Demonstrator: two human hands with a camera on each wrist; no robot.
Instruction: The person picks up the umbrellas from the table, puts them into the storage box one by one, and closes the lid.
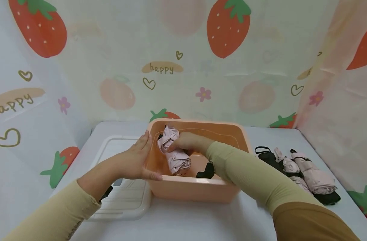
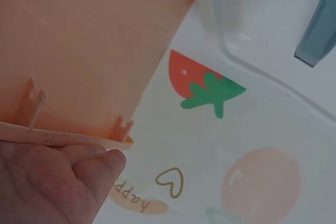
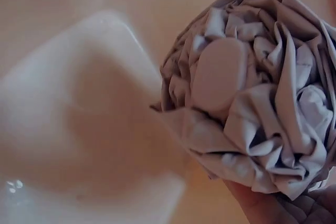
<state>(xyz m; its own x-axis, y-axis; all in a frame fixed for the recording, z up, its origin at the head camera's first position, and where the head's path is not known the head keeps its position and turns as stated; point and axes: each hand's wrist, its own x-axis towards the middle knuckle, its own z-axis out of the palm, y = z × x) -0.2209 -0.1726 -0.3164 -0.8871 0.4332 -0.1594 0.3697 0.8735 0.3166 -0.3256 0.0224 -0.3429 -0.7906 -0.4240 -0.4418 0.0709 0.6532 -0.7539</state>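
Note:
In the head view, my right hand (image 1: 186, 141) reaches into a peach plastic box (image 1: 195, 190) and grips a rolled, light pink bundle that looks like a folding umbrella (image 1: 178, 162). Its gathered end fills the right wrist view, where an oval, handle-like piece (image 3: 220, 74) sits among the fabric folds; part of my right hand (image 3: 273, 205) shows beneath. My left hand (image 1: 135, 160) rests against the box's left side, fingers straight along the rim and thumb over the front edge. The left wrist view shows that hand (image 2: 52, 177) touching the rim.
A small black item (image 1: 205, 171) lies inside the box, partly hidden by my right sleeve. Left of the box is a white lid (image 1: 123, 201) on the table. More rolled pink bundles (image 1: 315, 175) and black ones (image 1: 269, 160) lie to the right.

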